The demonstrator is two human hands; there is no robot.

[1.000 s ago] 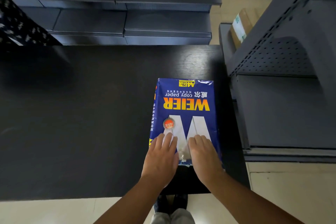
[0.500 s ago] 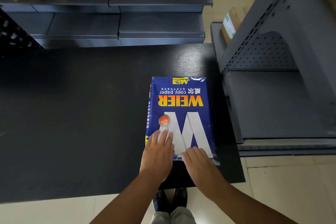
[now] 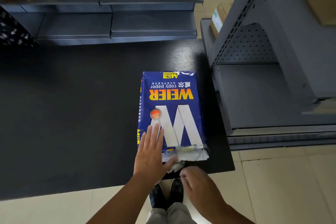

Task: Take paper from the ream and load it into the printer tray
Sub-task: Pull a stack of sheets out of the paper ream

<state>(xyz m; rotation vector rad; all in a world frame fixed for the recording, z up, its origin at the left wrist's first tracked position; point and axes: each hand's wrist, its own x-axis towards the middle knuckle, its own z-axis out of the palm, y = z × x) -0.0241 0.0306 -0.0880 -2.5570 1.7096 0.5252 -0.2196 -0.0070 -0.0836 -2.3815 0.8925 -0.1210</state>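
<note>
My right hand hovers curled at the table's near edge, pinching a torn wrapper scrap, I think. My left hand lies flat, fingers spread, on the ream's near-left corner; the ream lies near the table's right edge.

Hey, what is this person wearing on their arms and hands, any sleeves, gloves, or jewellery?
Nothing shows on either: the left hand and right hand are bare, with no gloves, rings or watch visible, and both forearms are uncovered to the frame's edge, so no sleeves appear.
</note>
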